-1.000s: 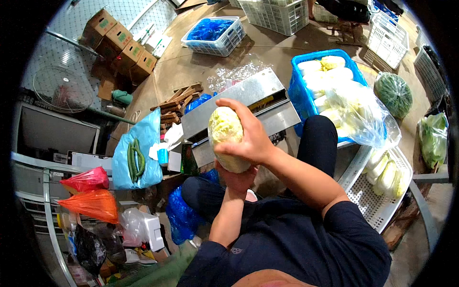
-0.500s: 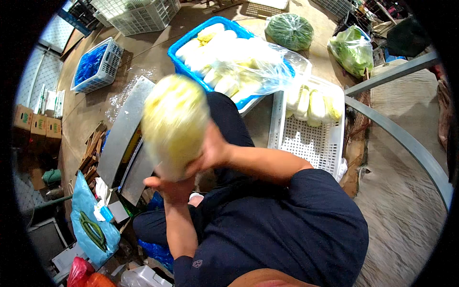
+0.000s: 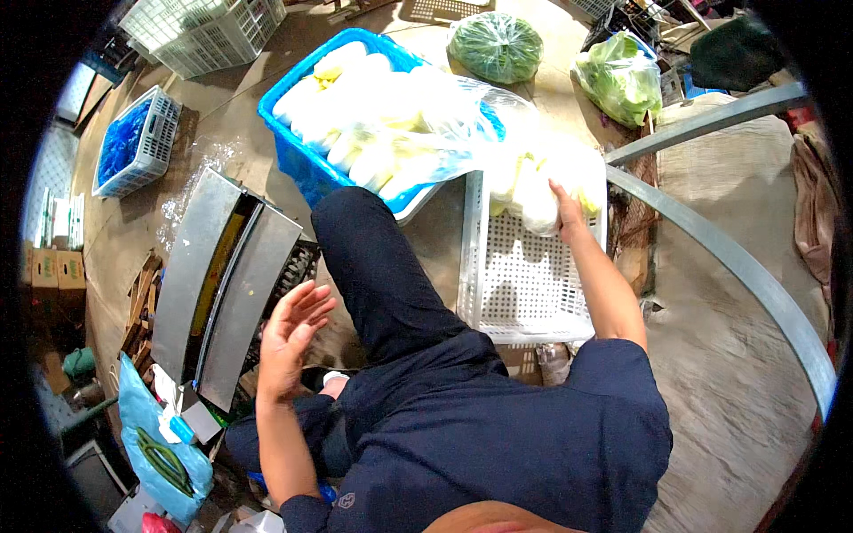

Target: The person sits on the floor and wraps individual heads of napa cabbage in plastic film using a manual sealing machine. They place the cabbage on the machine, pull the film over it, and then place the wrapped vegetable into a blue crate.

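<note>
My right hand reaches into the white perforated crate on the right, its fingers against a pale napa cabbage at the crate's far end. Part of the grip is hidden behind the cabbage, and glare washes out the heads around it. Raised above my left leg, my left hand is empty with its fingers apart. It is nearest to a metal machine with two sloping panels. Beyond my knee, a blue-lined crate is heaped with more napa cabbages, partly covered by clear plastic film.
Bagged greens and a bag of leafy vegetables sit at the back. A curved metal rail runs along the right. White crates stand at left; green rope-like coils lie on blue plastic at lower left.
The napa cabbage held up between both hands has gone down to the white crate with my right hand. My left hand has let go, and the view has shifted rightward.
</note>
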`<state>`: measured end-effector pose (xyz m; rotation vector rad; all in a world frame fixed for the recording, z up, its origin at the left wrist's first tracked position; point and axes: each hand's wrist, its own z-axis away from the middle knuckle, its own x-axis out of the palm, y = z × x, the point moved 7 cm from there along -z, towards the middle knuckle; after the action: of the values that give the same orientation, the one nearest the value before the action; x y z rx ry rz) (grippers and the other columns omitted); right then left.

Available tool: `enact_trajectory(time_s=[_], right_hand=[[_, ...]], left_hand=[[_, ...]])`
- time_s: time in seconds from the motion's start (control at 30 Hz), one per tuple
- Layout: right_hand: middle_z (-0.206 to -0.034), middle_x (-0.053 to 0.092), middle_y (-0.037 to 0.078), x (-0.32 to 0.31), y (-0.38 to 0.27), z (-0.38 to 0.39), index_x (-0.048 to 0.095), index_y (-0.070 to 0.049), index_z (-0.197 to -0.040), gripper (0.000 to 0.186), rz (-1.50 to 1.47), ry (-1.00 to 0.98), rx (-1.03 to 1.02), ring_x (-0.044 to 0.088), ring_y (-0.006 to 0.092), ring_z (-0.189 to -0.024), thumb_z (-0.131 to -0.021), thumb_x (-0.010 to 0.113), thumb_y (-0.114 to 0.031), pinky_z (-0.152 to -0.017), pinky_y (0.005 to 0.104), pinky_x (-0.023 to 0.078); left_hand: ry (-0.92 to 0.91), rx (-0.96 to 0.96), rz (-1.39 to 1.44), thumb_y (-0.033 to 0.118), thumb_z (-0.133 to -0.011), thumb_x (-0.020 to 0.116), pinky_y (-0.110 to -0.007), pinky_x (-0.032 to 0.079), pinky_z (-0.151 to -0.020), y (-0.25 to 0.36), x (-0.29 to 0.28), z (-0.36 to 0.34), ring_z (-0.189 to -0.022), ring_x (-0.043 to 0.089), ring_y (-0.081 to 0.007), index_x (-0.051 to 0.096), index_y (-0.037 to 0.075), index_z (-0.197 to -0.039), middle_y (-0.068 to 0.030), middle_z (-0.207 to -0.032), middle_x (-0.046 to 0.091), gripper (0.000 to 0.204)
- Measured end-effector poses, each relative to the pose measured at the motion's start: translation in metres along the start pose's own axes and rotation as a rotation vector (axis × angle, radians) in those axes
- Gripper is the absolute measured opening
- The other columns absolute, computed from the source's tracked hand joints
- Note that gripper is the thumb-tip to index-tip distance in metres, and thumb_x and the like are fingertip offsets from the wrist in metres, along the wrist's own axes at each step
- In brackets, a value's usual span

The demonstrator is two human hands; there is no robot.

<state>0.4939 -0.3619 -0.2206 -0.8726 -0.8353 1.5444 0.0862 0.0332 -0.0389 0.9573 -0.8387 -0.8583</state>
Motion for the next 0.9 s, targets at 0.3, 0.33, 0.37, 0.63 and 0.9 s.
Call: enact_trajectory(time_s=[0.3,0.33,0.37,0.63,0.9], right_hand=[[-0.153,0.034,0.029,-0.044,-0.039,-0.086,0.015,-0.023,-0.160,0.115,1.318,0.475,0.063,0.044,0.0441,-0.134,-0.074,0.081,-0.060,-0.102,0.0573,0.044],[-0.154,0.032,0.029,-0.050,-0.021,-0.105,0.013,-0.024,-0.161,0.114,1.426,0.461,0.051,0.042,0.0440,-0.136,-0.076,0.080,-0.060,-0.102,0.0592,0.043],[-0.155,0.032,0.028,-0.042,-0.009,-0.112,0.012,-0.023,-0.161,0.114,1.440,0.431,0.061,0.041,0.0431,-0.137,-0.076,0.080,-0.059,-0.103,0.0595,0.042],[-0.147,0.044,0.020,0.000,-0.072,-0.118,0.043,-0.011,-0.146,0.074,1.272,0.506,-0.708,0.045,0.0416,-0.132,-0.085,0.075,-0.040,-0.105,0.0523,0.043],[-0.097,0.069,0.024,0.239,-0.064,-0.043,0.069,0.001,-0.101,0.020,0.974,-0.791,-0.624,0.069,0.0345,-0.089,-0.090,0.062,-0.015,-0.080,0.0403,0.054]], left_hand=[[0.212,0.062,0.019,0.040,-0.098,0.063,-0.038,0.045,-0.107,0.023,-0.027,-0.002,-0.129,0.057,-0.0298,0.041,-0.001,-0.147,-0.0189,-0.143,0.054,0.068],[0.234,0.044,0.024,0.040,-0.097,0.064,-0.039,0.045,-0.107,0.023,-0.025,-0.003,-0.129,0.057,-0.0298,0.042,0.000,-0.147,-0.0190,-0.143,0.054,0.068],[0.255,0.047,0.019,0.040,-0.097,0.065,-0.039,0.046,-0.107,0.020,-0.025,0.004,-0.128,0.057,-0.0296,0.042,0.000,-0.147,-0.0189,-0.142,0.054,0.068],[0.270,-0.003,-0.059,0.035,-0.096,0.067,-0.038,0.046,-0.106,0.015,-0.031,0.002,-0.126,0.059,-0.0278,0.045,0.001,-0.145,-0.0167,-0.140,0.057,0.064],[0.165,0.105,-0.146,0.030,-0.094,0.070,-0.037,0.043,-0.108,0.041,0.000,-0.029,-0.125,0.059,-0.0239,0.050,0.002,-0.142,-0.0120,-0.137,0.060,0.059]])
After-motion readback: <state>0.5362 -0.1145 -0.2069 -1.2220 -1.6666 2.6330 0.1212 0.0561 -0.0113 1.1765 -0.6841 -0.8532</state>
